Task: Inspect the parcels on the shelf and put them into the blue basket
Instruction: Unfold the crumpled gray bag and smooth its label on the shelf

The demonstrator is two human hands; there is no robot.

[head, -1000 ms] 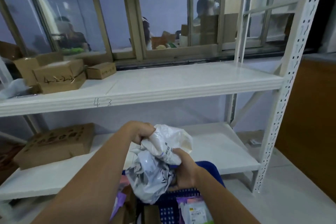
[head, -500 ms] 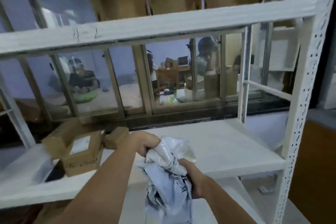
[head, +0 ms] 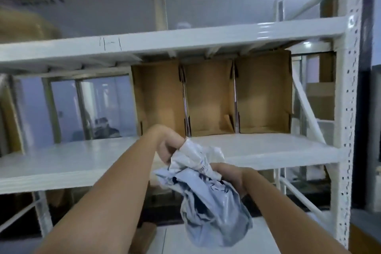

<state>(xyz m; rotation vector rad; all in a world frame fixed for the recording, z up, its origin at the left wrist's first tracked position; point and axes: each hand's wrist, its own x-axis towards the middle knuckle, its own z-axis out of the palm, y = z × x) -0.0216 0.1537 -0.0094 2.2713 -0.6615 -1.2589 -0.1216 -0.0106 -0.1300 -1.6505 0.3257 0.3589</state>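
Observation:
A crumpled white and grey plastic parcel bag (head: 208,196) hangs in front of me, held by both hands. My left hand (head: 169,146) grips its upper left corner, fingers curled round the plastic. My right hand (head: 228,177) grips its right side just below a barcode label. The bag's lower part sags below my hands. Behind it stands the white metal shelf (head: 268,148), seen here at its upper levels. The blue basket is out of view.
Open brown cardboard boxes (head: 212,97) stand side by side at the back of the shelf level behind my hands. A perforated white upright (head: 348,109) bounds the shelf on the right. A window (head: 82,107) shows behind the left part. Another shelf board (head: 185,39) runs above.
The view has swung upward from the lower shelves and basket to the upper shelf levels. Both hands keep hold of the same bag, now held higher.

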